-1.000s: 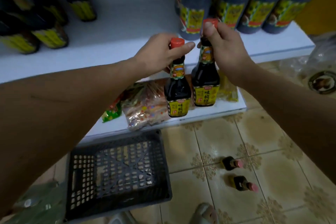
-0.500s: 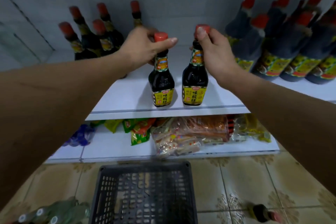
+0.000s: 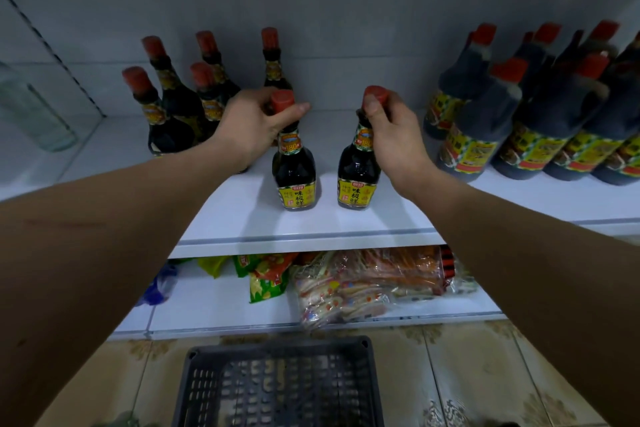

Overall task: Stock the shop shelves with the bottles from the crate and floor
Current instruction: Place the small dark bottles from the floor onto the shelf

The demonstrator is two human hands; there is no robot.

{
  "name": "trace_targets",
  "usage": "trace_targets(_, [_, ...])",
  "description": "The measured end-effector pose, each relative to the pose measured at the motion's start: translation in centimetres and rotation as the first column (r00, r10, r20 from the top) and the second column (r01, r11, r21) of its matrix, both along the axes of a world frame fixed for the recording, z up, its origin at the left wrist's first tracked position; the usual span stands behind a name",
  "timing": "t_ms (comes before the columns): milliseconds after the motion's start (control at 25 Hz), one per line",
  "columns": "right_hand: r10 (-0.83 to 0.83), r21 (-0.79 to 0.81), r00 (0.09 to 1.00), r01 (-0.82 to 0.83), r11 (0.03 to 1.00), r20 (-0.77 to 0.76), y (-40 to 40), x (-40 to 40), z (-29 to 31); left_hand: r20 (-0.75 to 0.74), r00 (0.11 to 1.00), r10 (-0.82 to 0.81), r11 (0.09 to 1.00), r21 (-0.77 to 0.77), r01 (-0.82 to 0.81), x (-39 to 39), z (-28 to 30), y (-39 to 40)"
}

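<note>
Two small dark sauce bottles with red caps and yellow labels stand upright on the white upper shelf [image 3: 304,229], a hand's width apart. My left hand [image 3: 254,123] grips the neck of the left bottle [image 3: 294,172] just under its cap. My right hand [image 3: 393,130] grips the neck and cap of the right bottle [image 3: 356,175]. Both bottle bases sit on the shelf near its front edge. Behind my left hand stands a group of several like bottles [image 3: 173,100]. The dark plastic crate [image 3: 277,385] lies on the tiled floor below, with no bottles showing in its visible part.
Several large dark bottles [image 3: 533,121] crowd the right of the upper shelf. A clear glass bottle [image 3: 33,111] leans at far left. Snack packets [image 3: 349,282] lie on the lower shelf [image 3: 221,315]. Bare shelf lies between the two bottle groups.
Both hands carried the bottles up from in front of the lower shelf to the upper shelf. The bottles now stand farther apart, and my view has tilted upward.
</note>
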State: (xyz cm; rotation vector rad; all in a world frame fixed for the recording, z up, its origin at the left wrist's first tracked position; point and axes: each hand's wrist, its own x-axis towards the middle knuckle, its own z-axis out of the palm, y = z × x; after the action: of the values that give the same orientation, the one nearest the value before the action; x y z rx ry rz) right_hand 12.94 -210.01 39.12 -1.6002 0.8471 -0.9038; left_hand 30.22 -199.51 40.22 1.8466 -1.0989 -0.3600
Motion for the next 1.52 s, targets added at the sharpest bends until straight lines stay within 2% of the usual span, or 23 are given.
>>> trace_targets(320, [0.071,-0.043,0.997,-0.073,0.996,-0.038,-0.1,-0.5,-1.3,0.007,0.999,-0.036,0.999,0.04,0.036,-0.8,-1.1,-0.2])
trace_targets(440, [0.083,-0.052,0.989,-0.09,0.995,-0.126,0.1,-0.8,-1.3,-0.103,0.995,0.012,0.999,0.04,-0.008,-1.6,-1.5,0.2])
trace_targets(560, [0.114,-0.037,0.973,-0.124,0.992,-0.202,0.1,-1.1,-1.2,-0.143,0.988,0.056,0.997,0.064,-0.047,-2.4,-1.9,0.4])
trace_targets(720, [0.116,-0.056,0.9,-0.154,0.987,-0.42,0.0,-1.6,-2.8,-0.176,0.982,0.069,0.973,0.23,-0.027,-3.2,-3.4,0.6])
trace_targets(800, [0.087,-0.081,0.872,-0.143,0.986,-0.481,0.2,-1.7,-4.1,-0.163,0.984,0.078,0.958,0.287,-0.029,-3.4,-4.5,0.5])
trace_targets(920, [0.042,-0.125,0.868,-0.119,0.985,-0.494,-0.2,-1.2,-5.0,-0.167,0.981,0.096,0.956,0.29,-0.044,-3.1,-5.1,-0.1])
trace_targets(1080, [0.057,-0.109,0.862,-0.128,0.986,-0.503,-2.2,1.0,-5.0,-0.17,0.978,0.124,0.944,0.324,-0.064,-1.8,-4.8,-1.5])
trace_targets(1280, [0.045,-0.106,0.872,-0.111,0.988,-0.488,-4.9,4.4,-5.8,-0.176,0.969,0.175,0.948,0.297,-0.117,-0.3,-5.0,-3.1])
trace_targets(1520, [0.102,-0.11,0.845,-0.186,0.976,-0.526,-8.4,8.9,-6.3,-0.197,0.956,0.215,0.95,0.268,-0.159,2.0,-5.6,-4.9])
